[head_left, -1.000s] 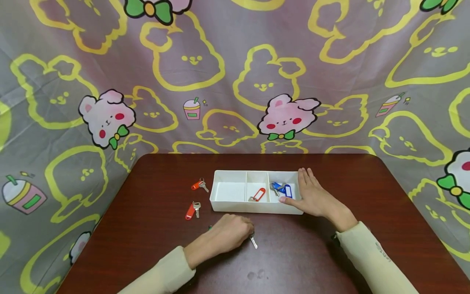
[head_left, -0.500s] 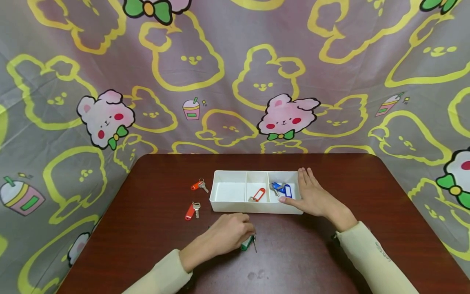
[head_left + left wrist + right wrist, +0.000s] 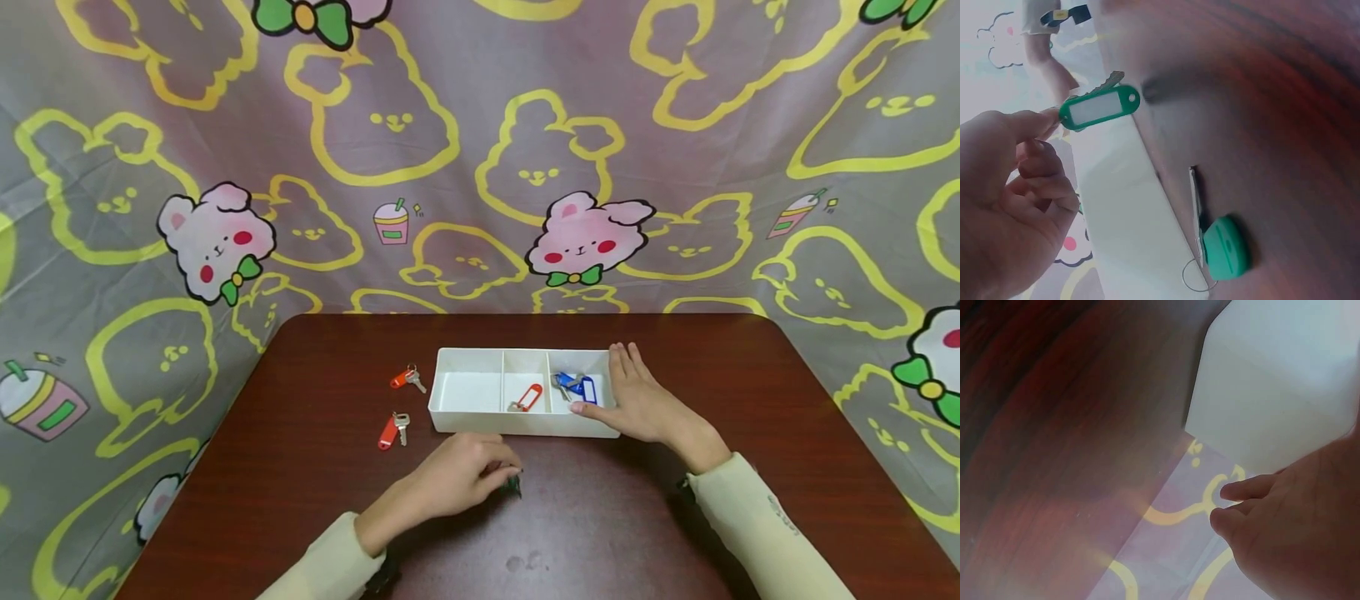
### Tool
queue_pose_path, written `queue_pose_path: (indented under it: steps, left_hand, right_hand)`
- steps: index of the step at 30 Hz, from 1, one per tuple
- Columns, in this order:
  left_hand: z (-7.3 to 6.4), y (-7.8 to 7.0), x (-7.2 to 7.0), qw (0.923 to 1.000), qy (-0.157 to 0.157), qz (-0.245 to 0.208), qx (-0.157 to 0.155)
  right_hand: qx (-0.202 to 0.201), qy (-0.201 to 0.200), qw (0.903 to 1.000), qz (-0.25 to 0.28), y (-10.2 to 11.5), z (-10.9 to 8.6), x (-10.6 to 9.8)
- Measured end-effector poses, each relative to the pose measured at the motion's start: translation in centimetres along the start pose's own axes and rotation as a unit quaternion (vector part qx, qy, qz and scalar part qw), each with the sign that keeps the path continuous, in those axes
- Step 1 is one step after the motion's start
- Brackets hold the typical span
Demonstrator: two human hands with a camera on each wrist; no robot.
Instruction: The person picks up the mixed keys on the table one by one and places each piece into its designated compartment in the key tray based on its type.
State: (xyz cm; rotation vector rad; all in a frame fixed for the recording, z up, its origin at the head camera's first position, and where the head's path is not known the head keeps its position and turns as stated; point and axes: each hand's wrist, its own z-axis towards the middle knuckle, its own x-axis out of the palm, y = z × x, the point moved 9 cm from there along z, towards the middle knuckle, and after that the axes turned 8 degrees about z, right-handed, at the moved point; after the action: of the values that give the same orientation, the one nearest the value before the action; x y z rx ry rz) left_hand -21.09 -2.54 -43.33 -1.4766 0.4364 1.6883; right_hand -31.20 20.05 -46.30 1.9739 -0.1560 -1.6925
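Observation:
My left hand pinches a key with a green tag between thumb and fingertips, held up in front of the white divided tray. In the left wrist view the tag faces the camera and its key lies partly behind it. A second key with a green tag lies on the table below that hand; in the head view the hand hides it. My right hand rests on the tray's right end, fingers straight along the outer wall and thumb over the front rim.
Two keys with red tags, a far one and a nearer one, lie left of the tray. A red-tagged key sits in the middle compartment, and blue-tagged keys in the right one. A patterned curtain surrounds the table.
My left hand has lifted the green-tagged key off the table and turned, drawing slightly back to the left. My right hand has stayed on the tray.

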Motion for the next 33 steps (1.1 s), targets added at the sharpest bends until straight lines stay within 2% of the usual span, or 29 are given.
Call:
queue_pose_path:
  steps: [6, 10, 22, 33]
  left_hand:
    - [-0.2, 0.6, -0.5, 0.9934, -0.006, -0.111, -0.029]
    - [-0.2, 0.7, -0.9, 0.9873, -0.017, -0.154, -0.035]
    - [-0.2, 1.3, -2.6, 0.9797, -0.078, -0.181, -0.034]
    - [-0.5, 2.4, -4.0, 0.9689, -0.106, -0.206, -0.087]
  right_hand:
    - [0.003, -0.001, 1.0000, 0.000, 0.0, -0.1, 0.0]
    - [0.003, 0.001, 1.0000, 0.002, 0.1, -0.2, 0.0]
    - [0.001, 0.000, 1.0000, 0.003, 0.1, 0.0, -0.1]
    - [0.004, 0.004, 0.9999, 0.010, -0.2, 0.1, 0.1]
